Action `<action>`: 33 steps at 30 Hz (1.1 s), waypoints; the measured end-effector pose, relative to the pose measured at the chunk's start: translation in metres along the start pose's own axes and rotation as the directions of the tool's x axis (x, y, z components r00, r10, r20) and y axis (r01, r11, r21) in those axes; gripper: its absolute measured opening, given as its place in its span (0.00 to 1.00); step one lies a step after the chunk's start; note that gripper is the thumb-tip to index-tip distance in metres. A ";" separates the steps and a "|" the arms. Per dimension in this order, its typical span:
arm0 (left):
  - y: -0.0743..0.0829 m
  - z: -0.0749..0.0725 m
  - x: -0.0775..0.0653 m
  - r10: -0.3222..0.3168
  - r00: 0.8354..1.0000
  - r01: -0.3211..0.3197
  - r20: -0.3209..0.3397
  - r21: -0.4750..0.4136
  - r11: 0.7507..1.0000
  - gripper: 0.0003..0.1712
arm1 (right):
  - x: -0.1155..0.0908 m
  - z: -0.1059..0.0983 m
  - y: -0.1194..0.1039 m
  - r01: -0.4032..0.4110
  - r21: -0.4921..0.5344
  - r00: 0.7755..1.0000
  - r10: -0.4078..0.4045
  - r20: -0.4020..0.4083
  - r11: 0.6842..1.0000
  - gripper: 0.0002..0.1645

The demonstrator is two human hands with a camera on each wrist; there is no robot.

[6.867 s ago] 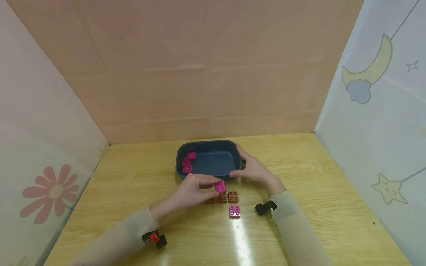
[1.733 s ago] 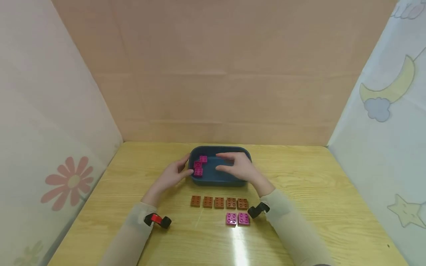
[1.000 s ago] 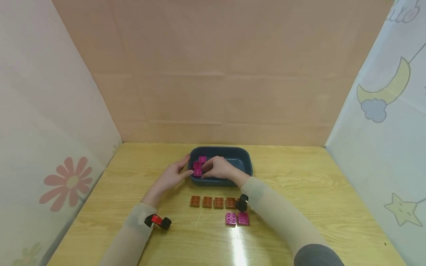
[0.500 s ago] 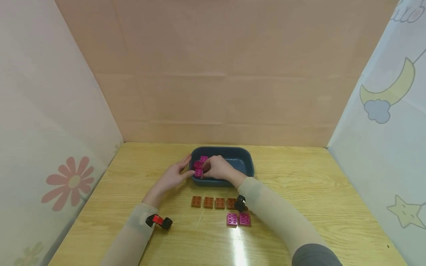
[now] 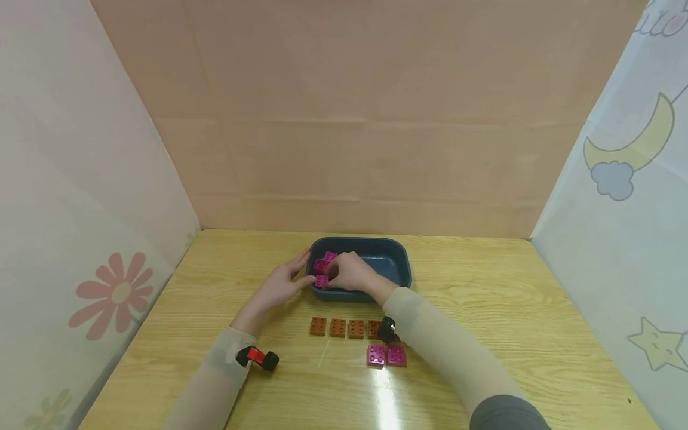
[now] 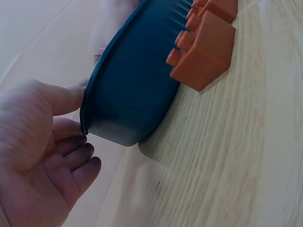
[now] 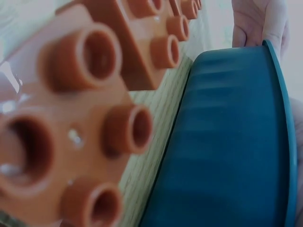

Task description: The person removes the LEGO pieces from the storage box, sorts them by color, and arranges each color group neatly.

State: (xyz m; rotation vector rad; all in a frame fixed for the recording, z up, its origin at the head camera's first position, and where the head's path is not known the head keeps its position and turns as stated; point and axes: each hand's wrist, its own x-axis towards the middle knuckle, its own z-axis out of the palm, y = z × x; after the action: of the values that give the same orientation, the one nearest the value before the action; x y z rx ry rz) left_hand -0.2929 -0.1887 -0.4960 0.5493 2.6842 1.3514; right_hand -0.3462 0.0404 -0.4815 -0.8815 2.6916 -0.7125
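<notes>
Compared with the first frame, the pink pair (image 5: 375,355) on the table (image 5: 467,286) is two blocks now, was one; left hand (image 5: 276,286) has swapped a pink block for the left end of the blue tray (image 5: 387,266), and right hand (image 5: 356,273) has gone from the tray's right end to inside its left half. Tray sits near the table's back edge, long axis left to right, opening up, pink blocks bunched at its left end; nearest pink block (image 5: 321,280) has studs up, right fingertips at its right side. Left hand partly open, thumb and fingers round the tray end; right fingers bent, gap small, can't tell if they grip the block. Orange blocks (image 5: 338,327) studs up in a row in front of the tray, parallel to it, right end hidden by the right wrist camera (image 5: 386,329)
</notes>
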 end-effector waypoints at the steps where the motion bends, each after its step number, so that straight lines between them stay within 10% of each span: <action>1: 0.000 0.000 0.000 0.000 1.000 0.000 0.002 -0.003 1.000 0.42 | 0.000 0.000 0.000 0.000 0.000 1.000 0.000 -0.001 1.000 0.18; 19: 0.000 -0.001 -0.002 0.000 1.000 0.000 0.003 0.012 1.000 0.43 | -0.011 -0.015 0.008 -0.002 0.081 1.000 0.004 -0.025 0.997 0.18; 33: 0.004 -0.003 -0.004 -0.020 1.000 0.020 0.004 0.005 1.000 0.43 | -0.080 -0.057 0.002 0.051 0.244 0.988 -0.014 -0.151 0.968 0.21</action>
State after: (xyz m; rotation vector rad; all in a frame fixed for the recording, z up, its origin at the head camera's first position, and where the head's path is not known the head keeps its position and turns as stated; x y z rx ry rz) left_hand -0.2887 -0.1902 -0.4920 0.5235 2.6832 1.3377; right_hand -0.3034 0.1116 -0.4293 -0.8410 2.6386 -1.1347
